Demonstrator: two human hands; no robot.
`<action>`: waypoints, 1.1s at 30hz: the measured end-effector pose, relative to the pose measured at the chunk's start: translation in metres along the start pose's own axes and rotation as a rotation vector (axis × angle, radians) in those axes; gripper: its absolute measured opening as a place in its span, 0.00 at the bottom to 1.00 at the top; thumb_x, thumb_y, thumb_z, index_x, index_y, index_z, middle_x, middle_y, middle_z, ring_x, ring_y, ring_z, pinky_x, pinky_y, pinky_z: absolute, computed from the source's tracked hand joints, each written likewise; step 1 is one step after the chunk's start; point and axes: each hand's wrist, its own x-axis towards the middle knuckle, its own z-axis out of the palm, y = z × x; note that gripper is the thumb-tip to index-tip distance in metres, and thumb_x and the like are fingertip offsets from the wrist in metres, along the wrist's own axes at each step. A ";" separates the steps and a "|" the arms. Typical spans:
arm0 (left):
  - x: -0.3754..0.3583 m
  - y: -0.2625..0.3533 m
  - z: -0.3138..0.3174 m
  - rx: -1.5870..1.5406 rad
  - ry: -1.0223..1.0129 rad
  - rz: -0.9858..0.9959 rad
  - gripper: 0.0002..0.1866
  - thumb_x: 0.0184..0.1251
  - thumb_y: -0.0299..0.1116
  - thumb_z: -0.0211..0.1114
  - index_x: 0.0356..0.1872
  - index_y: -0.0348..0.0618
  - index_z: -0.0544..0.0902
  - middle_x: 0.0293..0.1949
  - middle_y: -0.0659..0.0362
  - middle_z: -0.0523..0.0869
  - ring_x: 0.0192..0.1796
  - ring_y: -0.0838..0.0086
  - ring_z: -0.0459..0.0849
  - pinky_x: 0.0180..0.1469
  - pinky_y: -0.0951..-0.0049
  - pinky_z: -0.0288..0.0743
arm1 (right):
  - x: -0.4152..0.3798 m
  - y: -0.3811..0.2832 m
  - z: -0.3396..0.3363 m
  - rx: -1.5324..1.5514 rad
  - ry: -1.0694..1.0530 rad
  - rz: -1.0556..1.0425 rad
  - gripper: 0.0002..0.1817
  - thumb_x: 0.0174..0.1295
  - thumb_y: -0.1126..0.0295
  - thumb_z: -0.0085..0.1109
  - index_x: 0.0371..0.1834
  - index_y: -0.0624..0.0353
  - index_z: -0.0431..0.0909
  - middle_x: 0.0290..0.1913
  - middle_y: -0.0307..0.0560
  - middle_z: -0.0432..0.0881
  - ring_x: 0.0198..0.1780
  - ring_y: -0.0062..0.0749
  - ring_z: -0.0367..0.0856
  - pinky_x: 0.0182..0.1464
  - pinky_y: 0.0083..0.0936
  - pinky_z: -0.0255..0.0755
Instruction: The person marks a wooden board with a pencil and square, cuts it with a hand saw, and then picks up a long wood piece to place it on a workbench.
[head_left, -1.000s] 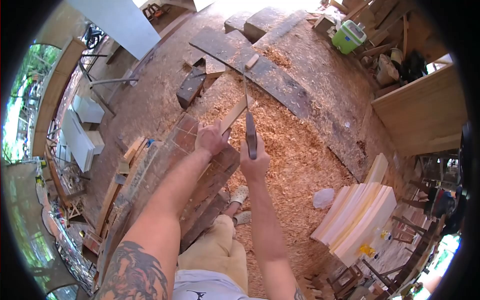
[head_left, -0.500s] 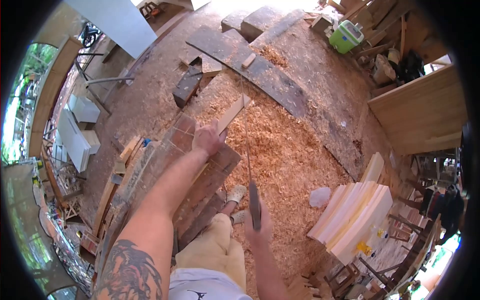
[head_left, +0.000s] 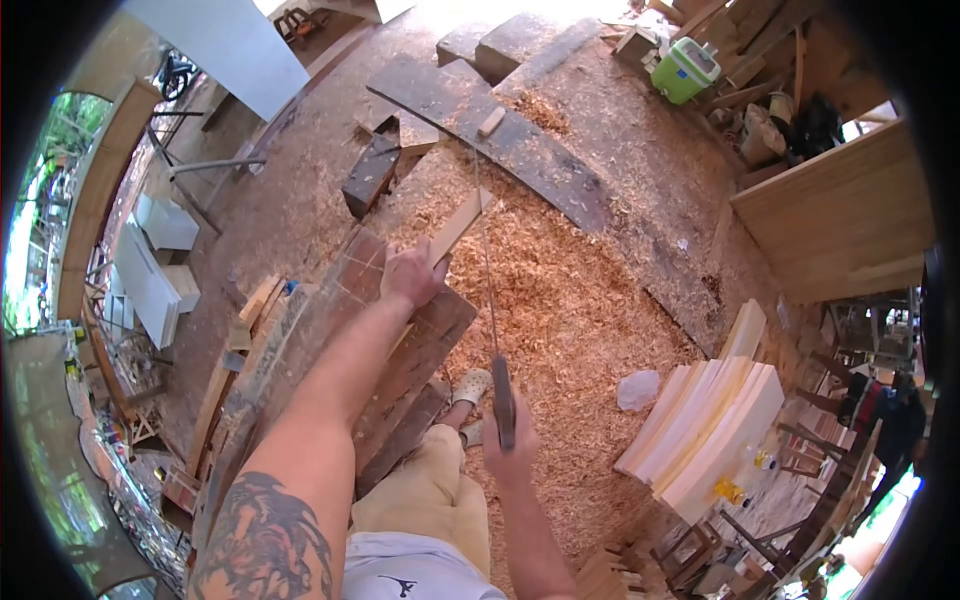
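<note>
open over the shavings (head_left: 570,310), between the saw (head_left: 504,405) and the stack of pale boards (head_left: 712,430); passable there rightward from the right grip (head_left: 517,455), past a whitish bag (head_left: 638,390) lying just beside the stack. blocked ahead of that grip by the long blade (head_left: 491,300), crossing the wooden strip (head_left: 458,228) near its far end. hemmed in on the left by the left grip (head_left: 410,277), closed around the strip, and by the table (head_left: 445,325) below. farther ahead, bounded by a dark plank (head_left: 545,168) with a small block (head_left: 491,121) on top.

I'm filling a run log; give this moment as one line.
left hand: holding wood strip at edge of bench | right hand: gripping saw handle | saw blade: at strip's outer end | ground: wood shavings
</note>
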 end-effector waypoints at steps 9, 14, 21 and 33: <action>-0.001 -0.003 0.005 0.019 0.064 0.041 0.26 0.80 0.54 0.59 0.55 0.38 0.77 0.36 0.43 0.93 0.44 0.49 0.93 0.74 0.45 0.65 | 0.108 0.016 0.059 0.103 0.064 -0.117 0.25 0.70 0.69 0.69 0.69 0.61 0.79 0.42 0.57 0.90 0.37 0.40 0.91 0.41 0.36 0.83; -0.002 0.002 0.003 0.038 0.013 0.004 0.25 0.80 0.56 0.58 0.54 0.41 0.78 0.39 0.43 0.93 0.46 0.50 0.93 0.76 0.45 0.64 | 0.175 0.004 0.092 0.029 0.067 -0.003 0.27 0.69 0.63 0.70 0.69 0.63 0.80 0.34 0.59 0.89 0.31 0.52 0.92 0.34 0.41 0.83; -0.001 0.001 0.000 -0.011 0.036 0.012 0.24 0.80 0.56 0.57 0.53 0.42 0.78 0.37 0.44 0.93 0.45 0.50 0.93 0.76 0.44 0.64 | -0.010 0.010 -0.005 -0.029 -0.013 -0.035 0.28 0.69 0.73 0.69 0.72 0.67 0.75 0.49 0.60 0.90 0.46 0.44 0.93 0.48 0.39 0.86; 0.000 -0.002 0.002 0.030 0.020 0.029 0.25 0.79 0.55 0.58 0.54 0.41 0.77 0.37 0.43 0.93 0.45 0.50 0.93 0.73 0.46 0.65 | 0.190 0.003 0.099 0.035 0.054 -0.040 0.26 0.69 0.64 0.70 0.68 0.62 0.79 0.37 0.59 0.90 0.34 0.53 0.92 0.35 0.42 0.83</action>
